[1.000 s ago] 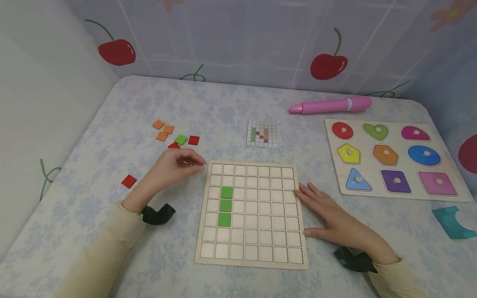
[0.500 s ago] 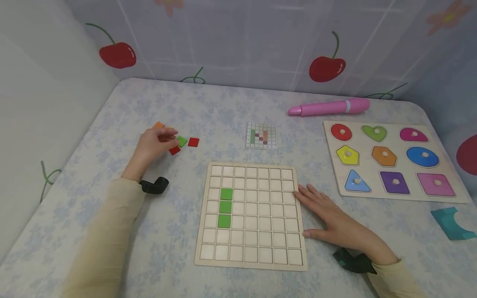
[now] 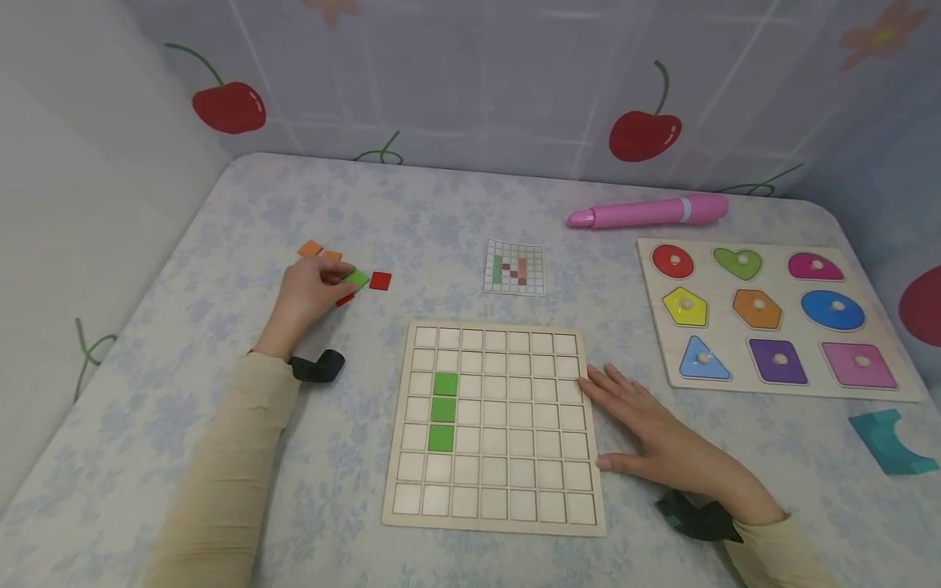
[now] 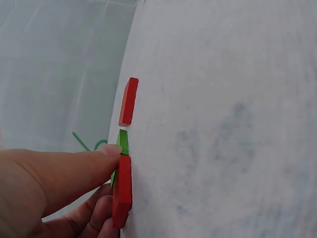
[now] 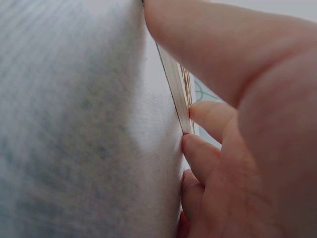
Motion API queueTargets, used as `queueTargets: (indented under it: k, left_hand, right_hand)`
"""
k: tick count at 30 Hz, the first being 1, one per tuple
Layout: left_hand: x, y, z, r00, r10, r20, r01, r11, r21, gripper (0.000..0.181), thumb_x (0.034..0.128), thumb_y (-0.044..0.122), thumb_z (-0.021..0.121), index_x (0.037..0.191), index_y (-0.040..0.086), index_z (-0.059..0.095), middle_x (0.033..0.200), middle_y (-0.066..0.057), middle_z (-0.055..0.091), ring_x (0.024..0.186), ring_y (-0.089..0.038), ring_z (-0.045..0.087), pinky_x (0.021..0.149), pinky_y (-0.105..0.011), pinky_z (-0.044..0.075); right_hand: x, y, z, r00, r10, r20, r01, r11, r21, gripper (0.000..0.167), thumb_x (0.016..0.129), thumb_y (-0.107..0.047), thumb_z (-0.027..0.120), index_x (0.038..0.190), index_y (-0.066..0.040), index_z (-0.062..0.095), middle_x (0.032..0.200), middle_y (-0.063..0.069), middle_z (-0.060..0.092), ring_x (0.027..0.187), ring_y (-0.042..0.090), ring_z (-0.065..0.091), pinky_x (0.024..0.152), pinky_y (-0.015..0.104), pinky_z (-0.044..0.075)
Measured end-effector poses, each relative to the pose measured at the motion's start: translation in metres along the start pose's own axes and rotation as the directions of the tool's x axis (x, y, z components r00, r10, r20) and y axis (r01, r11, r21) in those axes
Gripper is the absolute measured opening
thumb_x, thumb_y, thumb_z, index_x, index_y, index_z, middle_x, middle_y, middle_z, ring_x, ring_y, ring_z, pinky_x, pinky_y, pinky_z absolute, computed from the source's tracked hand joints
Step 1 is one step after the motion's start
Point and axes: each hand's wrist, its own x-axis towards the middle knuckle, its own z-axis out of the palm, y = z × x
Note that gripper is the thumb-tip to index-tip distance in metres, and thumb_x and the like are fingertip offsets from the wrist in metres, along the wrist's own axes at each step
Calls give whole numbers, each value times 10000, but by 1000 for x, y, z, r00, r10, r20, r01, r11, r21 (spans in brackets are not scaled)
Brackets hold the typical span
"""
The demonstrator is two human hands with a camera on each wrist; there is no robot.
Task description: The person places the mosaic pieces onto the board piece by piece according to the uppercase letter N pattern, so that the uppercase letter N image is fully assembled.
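At the pile of small tiles, my left hand (image 3: 309,291) pinches a green tile (image 3: 357,278) between thumb and fingers; the left wrist view shows the thumb on the green tile (image 4: 123,142), beside a red tile (image 4: 123,191). Another red tile (image 3: 380,281) lies just right of it. The wooden grid board (image 3: 494,529) holds three green tiles (image 3: 443,409) stacked in its second column. My right hand (image 3: 654,433) rests flat with fingers spread, its fingertips touching the board's right edge; in the right wrist view the fingers meet the board's side (image 5: 179,99).
Orange tiles (image 3: 310,247) lie behind my left hand. A small printed grid card (image 3: 514,268) is beyond the board. To the right are a pink pen (image 3: 647,212), a shape puzzle board (image 3: 797,390) and a teal curved piece (image 3: 891,443).
My left hand has moved from beside the board back and left to the tiles, then slightly right, and now grips the green one. My right hand has stayed at the board's edge.
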Motion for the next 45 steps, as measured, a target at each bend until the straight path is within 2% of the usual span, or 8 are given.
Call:
queueTargets:
  k: [7,17,21,26,31,36,40,45]
  left_hand:
    - [0,0,6,999,28,-28,-30,999,-45,306,886,65,646,1173,-37,620,1098,-218,587,971,-324,550,803,-423,455]
    - [0,-2,9,989,65,-135,-75,995,-71,203,873,16,641,1073,-15,662,976,-175,603,875,-295,589,754,-400,480]
    - [-3,5,5,981,74,-180,-87,994,-65,153,883,32,628,1022,-1,684,932,-152,608,860,-286,592,724,-378,481]
    - [-16,24,-9,984,67,-167,-89,987,-131,180,887,96,652,1047,22,685,994,-120,619,890,-244,611,697,-280,490]
    - [-38,50,-15,992,121,-40,-127,951,-281,229,874,159,684,1065,32,683,1063,-89,619,880,-174,612,716,-261,493]
    - [-69,66,-3,972,181,152,-106,908,-405,197,846,106,710,1026,27,692,1036,-72,634,869,-176,611,752,-289,500]
    - [-93,68,18,935,220,278,-82,898,-433,156,811,84,741,959,50,707,936,-42,659,812,-192,624,717,-309,515]
    - [-118,62,45,865,317,389,-135,894,-427,117,801,62,743,912,56,709,876,6,665,777,-147,640,710,-298,521]
  right_hand:
    - [-2,0,-1,1000,-23,-12,23,1000,-11,860,826,-408,696,1500,-157,225,1535,92,152,1395,296,35,1091,320,-24]
    - [-1,2,1,1000,-15,-9,15,1000,-21,857,829,-433,684,1502,-175,222,1538,80,146,1394,301,40,1094,338,-16]
    - [1,3,0,1000,-20,-10,19,999,-26,860,827,-435,686,1501,-170,222,1537,85,146,1394,303,40,1095,348,-17]
    - [0,2,1,1000,-17,-10,16,1000,-20,860,824,-439,686,1500,-170,228,1536,91,150,1393,305,38,1094,343,-21]
    - [-2,3,2,1000,-11,-6,11,1000,-11,860,823,-453,680,1499,-173,231,1536,86,150,1394,300,35,1089,307,-32]
    - [-5,3,5,1000,-7,-12,7,1000,-22,864,822,-463,675,1501,-178,224,1537,76,152,1394,297,43,1086,285,-31]
    - [-4,3,4,1000,-7,-7,6,1000,-20,864,825,-463,673,1503,-179,217,1537,77,149,1394,299,42,1088,295,-29]
    - [-1,2,3,1000,-13,-6,13,1000,-18,866,822,-453,681,1501,-173,223,1536,82,153,1394,301,47,1087,287,-28]
